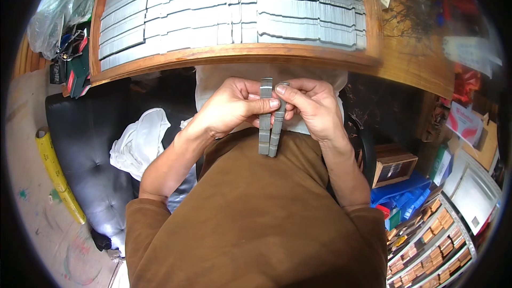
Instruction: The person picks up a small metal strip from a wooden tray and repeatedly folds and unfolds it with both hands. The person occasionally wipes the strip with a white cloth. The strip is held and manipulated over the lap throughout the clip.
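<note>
Strips: two grey metal strips (270,122) are standing upright and side by side, touching along their length, held out in front of the chest and just below the tray's front edge. Their lower ends are hanging over the brown shirt (256,218). They look like sticks of staples, though the detail is too fine to be sure.
Left hand: the left hand (229,108) is closing around the left strip, its thumb pressing across the strip's face and its fingers curling behind.
Right hand: the right hand (314,108) is gripping the right strip, its fingertips pinching near the top end and its thumb lying against the side.
Hands together: both hands are meeting at the strips, knuckles nearly touching, forearms coming up from the lower edge in brown sleeves.
Tray: a wooden tray (234,53) is sitting just beyond the hands, and rows of grey strips (229,10) of the same kind are lying flat in it, packed edge to edge.
Cloth: a pale cloth (213,77) is hanging below the tray, behind the hands.
Seat: a black padded seat (88,144) is lying to the person's left, with a white rag (140,141) resting on it.
Floor left: a yellow roll (56,173) is lying beside the seat.
Right side: a small wooden box (393,166) is standing near the right elbow, with blue bins (400,194) just below it and racks of small orange packets (432,245) farther down.
</note>
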`<state>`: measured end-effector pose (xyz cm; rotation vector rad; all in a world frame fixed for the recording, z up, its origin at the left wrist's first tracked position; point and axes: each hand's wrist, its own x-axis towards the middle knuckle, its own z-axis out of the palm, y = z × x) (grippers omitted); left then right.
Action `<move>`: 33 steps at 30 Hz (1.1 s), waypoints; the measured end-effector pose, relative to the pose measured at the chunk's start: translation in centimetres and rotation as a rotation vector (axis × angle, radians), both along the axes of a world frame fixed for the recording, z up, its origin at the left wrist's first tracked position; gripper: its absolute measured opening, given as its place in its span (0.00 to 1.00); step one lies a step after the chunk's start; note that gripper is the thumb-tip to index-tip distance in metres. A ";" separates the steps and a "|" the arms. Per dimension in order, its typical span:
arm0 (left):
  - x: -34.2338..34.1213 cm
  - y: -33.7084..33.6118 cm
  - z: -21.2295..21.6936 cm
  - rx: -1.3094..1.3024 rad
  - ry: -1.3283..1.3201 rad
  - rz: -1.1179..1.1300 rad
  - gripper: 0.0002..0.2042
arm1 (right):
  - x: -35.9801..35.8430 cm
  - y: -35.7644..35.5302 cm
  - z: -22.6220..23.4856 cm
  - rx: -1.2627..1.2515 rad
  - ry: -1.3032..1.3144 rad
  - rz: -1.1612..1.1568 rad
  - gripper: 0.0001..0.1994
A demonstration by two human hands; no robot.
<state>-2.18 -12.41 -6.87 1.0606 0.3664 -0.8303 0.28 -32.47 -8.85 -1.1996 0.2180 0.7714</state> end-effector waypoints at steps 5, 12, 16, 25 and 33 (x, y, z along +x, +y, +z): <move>-0.5 -0.1 -0.2 0.075 -0.076 -0.024 0.10 | 0.0 0.8 -0.6 0.013 -0.090 0.009 0.10; 0.3 -0.1 0.2 0.040 -0.054 0.004 0.10 | 0.7 1.4 0.0 0.044 0.011 -0.020 0.07; 1.5 0.6 0.0 0.041 -0.091 -0.003 0.11 | 1.2 1.8 -0.1 0.071 -0.013 -0.029 0.08; 1.3 0.5 -0.2 0.033 -0.101 0.052 0.09 | 1.2 3.4 0.5 0.132 0.028 -0.156 0.03; 1.6 0.8 -0.3 0.037 -0.109 0.031 0.10 | 1.1 3.3 0.0 0.138 0.042 -0.157 0.04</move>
